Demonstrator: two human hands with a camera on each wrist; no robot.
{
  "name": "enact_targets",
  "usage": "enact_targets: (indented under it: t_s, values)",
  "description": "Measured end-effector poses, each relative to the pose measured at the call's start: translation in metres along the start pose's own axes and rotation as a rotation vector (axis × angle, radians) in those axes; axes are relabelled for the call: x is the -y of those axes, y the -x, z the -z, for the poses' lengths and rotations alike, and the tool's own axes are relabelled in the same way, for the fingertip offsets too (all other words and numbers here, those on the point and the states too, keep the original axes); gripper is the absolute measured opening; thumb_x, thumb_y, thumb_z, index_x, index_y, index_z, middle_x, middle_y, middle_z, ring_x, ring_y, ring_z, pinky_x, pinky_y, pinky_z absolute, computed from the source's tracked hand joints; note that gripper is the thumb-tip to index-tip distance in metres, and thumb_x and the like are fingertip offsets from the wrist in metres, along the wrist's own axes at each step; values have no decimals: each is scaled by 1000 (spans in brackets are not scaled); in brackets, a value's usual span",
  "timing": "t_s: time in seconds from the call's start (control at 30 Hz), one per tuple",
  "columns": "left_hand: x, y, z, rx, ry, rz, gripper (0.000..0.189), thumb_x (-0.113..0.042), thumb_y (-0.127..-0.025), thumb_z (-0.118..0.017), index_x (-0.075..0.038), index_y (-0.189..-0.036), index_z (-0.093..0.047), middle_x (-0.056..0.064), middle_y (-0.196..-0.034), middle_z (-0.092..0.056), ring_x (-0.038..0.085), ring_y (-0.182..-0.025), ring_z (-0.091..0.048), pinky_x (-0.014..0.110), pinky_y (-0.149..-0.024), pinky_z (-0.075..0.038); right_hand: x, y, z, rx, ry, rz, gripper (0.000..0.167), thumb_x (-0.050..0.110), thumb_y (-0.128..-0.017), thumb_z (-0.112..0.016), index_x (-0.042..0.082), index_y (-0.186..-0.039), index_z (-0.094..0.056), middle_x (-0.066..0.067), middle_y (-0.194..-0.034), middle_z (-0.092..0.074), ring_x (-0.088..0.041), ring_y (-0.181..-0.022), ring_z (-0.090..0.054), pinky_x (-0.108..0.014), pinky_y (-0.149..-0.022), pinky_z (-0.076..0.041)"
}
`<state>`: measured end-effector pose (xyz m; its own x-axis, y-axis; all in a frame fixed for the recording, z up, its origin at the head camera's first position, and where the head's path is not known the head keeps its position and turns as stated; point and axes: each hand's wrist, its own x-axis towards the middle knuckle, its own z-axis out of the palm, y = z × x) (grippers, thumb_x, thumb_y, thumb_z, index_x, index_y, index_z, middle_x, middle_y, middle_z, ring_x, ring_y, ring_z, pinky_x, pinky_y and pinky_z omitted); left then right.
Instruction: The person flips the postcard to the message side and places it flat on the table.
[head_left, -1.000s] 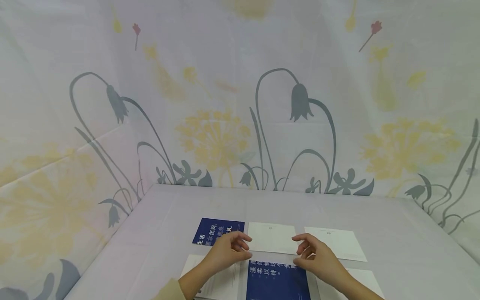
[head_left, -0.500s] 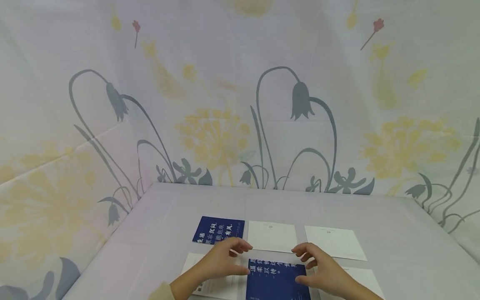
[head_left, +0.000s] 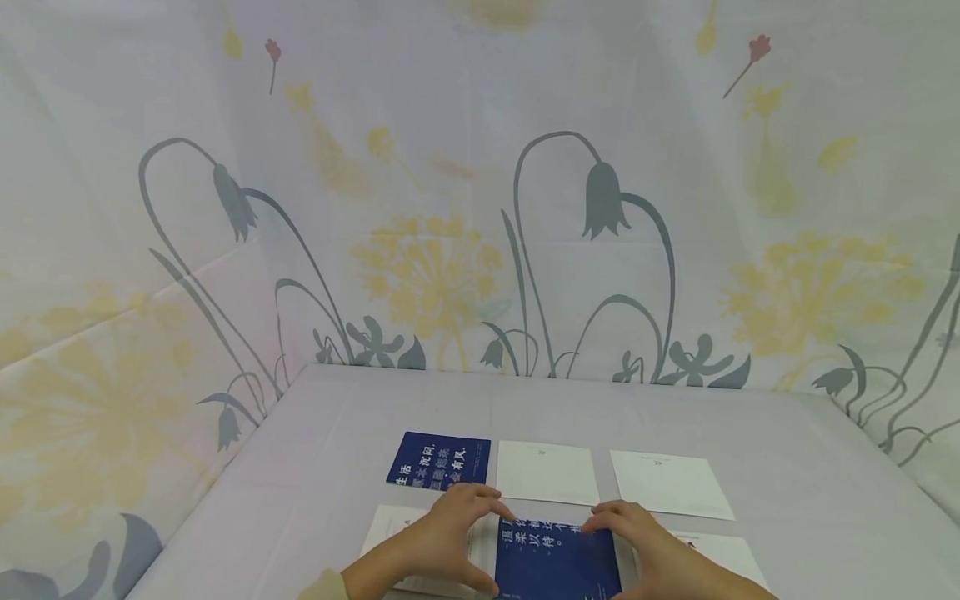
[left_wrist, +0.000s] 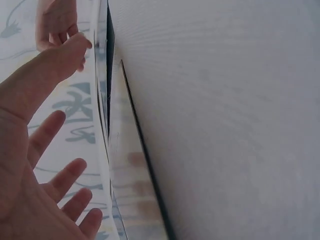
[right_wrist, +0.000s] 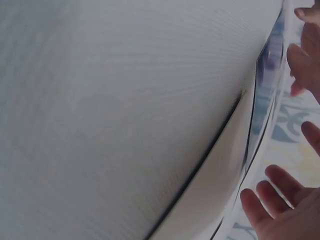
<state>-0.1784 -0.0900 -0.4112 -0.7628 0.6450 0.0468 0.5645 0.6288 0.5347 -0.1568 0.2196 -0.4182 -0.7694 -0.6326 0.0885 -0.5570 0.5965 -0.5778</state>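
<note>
A dark blue card point(head_left: 557, 565) with white writing lies in the middle of the near row. My left hand point(head_left: 450, 533) is at its left side, index fingertip by the far corner and thumb by the left edge. Opposite it, my right hand point(head_left: 651, 550) has its fingertips at the far right corner and its thumb low on the right side. Both hands arch with fingers spread and hold nothing. The left wrist view shows the left hand point(left_wrist: 30, 195) with fingers apart; in the right wrist view the right hand point(right_wrist: 290, 210) looks the same.
Behind lie a blue card point(head_left: 442, 460), a white card point(head_left: 545, 472) and another white card point(head_left: 671, 483). White cards flank the near blue one at left point(head_left: 384, 527) and right point(head_left: 729, 557), partly hidden by the hands. A flowered curtain point(head_left: 465, 192) stands behind the pale tabletop point(head_left: 247, 517).
Both hands have come down and nearer over the blue card, with thumb and fingers spreading wider along its sides. The cards stay where they were.
</note>
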Motion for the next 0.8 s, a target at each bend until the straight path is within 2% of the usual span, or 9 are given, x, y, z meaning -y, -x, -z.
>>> enact_targets:
  t_s: [0.13, 0.23, 0.37, 0.57, 0.67, 0.8]
  values:
    - [0, 1, 0, 46, -100, -27, 69, -44, -58, -86, -36, -119, -54, 3, -138, -41, 32, -130, -30, 59, -101, -28, 1, 1, -1, 61, 30, -1, 71, 51, -66, -79, 28, -126, -49, -17, -132, -38, -36, -116, -38, -54, -83, -47]
    - [0, 1, 0, 63, -131, -39, 69, -46, -58, -85, -39, -120, -54, 3, -138, -42, 33, -132, -28, 60, -101, -26, 4, 1, 0, 102, 27, -46, 72, 54, -66, -78, 32, -127, -49, -18, -136, -35, -43, -118, -37, -63, -82, -43]
    - [0, 1, 1, 69, -163, -61, 68, -48, -59, -84, -38, -119, -55, 0, -133, -46, 34, -131, -29, 60, -102, -25, 5, -1, 1, 112, 46, -69, 71, 57, -65, -77, 32, -126, -51, -18, -136, -36, -45, -120, -35, -67, -83, -39]
    - [1, 1, -1, 72, -193, -92, 64, -48, -61, -83, -37, -117, -56, -6, -127, -48, 32, -129, -32, 57, -102, -27, -1, -2, 0, 97, 110, -43, 60, 58, -65, -77, 35, -117, -56, -12, -128, -44, -40, -114, -39, -62, -84, -41]
    - [2, -1, -3, 64, -207, -101, 63, -51, -60, -83, -37, -116, -57, -9, -123, -47, 28, -127, -34, 54, -102, -28, -4, -2, -2, 62, 128, -23, 54, 60, -65, -76, 38, -111, -58, -8, -125, -46, -34, -112, -40, -54, -86, -44]
    - [3, -3, -6, 45, -212, -116, 63, -52, -58, -83, -34, -114, -59, -12, -116, -47, 20, -120, -38, 47, -102, -31, -7, -2, -4, 0, 143, 66, 49, 60, -66, -75, 38, -107, -59, -1, -119, -47, -22, -108, -41, -40, -83, -47]
